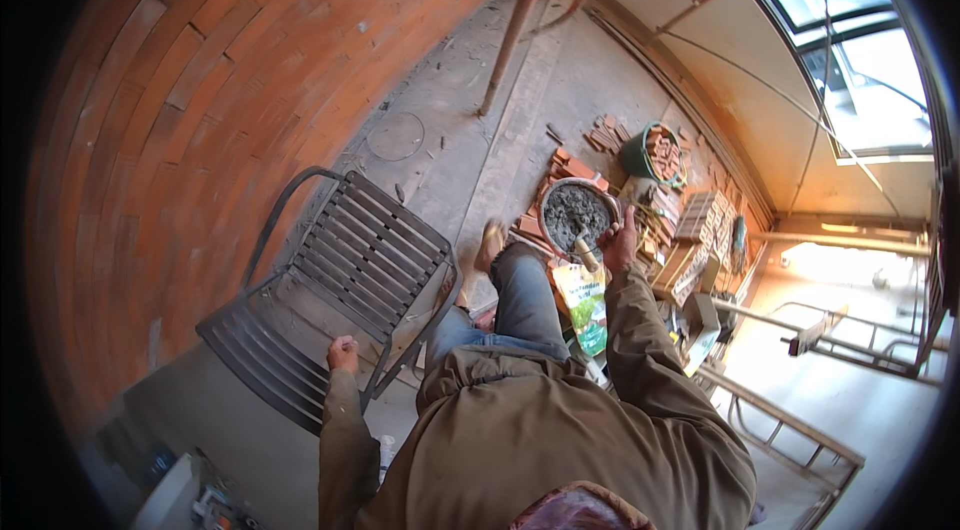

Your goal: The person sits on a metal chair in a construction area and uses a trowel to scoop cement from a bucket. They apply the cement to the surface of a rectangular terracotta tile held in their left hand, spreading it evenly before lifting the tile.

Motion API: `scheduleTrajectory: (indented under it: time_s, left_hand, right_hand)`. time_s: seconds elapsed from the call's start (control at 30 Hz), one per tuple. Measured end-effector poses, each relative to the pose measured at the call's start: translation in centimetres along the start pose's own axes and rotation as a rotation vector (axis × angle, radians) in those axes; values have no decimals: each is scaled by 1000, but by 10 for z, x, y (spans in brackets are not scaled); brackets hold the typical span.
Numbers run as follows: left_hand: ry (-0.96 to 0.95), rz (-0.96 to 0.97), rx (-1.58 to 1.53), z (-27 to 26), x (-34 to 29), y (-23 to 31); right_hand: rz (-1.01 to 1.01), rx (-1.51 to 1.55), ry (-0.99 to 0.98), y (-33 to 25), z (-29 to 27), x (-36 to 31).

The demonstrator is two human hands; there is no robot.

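My right hand [618, 242] is at the near right rim of a round bucket [543, 220] of wet grey mortar [578, 214]. Its fingers look apart, with one stretched out. Just left of it, a pale-handled tool, probably a trowel [588, 254], leans in the mortar; a gap seems to lie between hand and handle. My left hand [343, 355] hangs low beside a dark slatted folding chair [365, 245]. Its fingers are loosely curled and nothing shows in them. Below the bucket stands a white, yellow and green plastic bag [583, 302].
Orange bricks [570, 168] lie around the bucket. Farther right are a green tub [637, 156] of brick pieces and stacked hollow blocks [700, 220]. A rusty metal pole [510, 40] stands ahead. An orange brick wall [250, 60] rises at left, metal scaffold frames [800, 430] at right.
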State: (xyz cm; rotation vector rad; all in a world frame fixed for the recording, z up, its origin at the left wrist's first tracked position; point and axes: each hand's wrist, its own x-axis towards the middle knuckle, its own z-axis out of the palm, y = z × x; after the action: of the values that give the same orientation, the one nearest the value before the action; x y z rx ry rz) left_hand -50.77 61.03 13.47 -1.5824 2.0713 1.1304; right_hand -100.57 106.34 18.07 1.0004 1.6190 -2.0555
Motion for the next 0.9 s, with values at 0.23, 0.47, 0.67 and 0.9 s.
scheduleTrajectory:
  time_s: [0.23,0.47,0.67,0.9]
  left_hand:
    - [86,-44,-115,38,-32,73]
    - [190,84,-207,104,7,205]
    - [9,131,-220,156,26,335]
    - [-110,-43,118,170,12,326]
  right_hand:
    - [63,-111,-128,-21,94,116]
    - [115,-341,-227,-10,176,232]
    - [-32,-1072,-244,35,182,367]
    - [-70,-1413,-302,51,183,479]
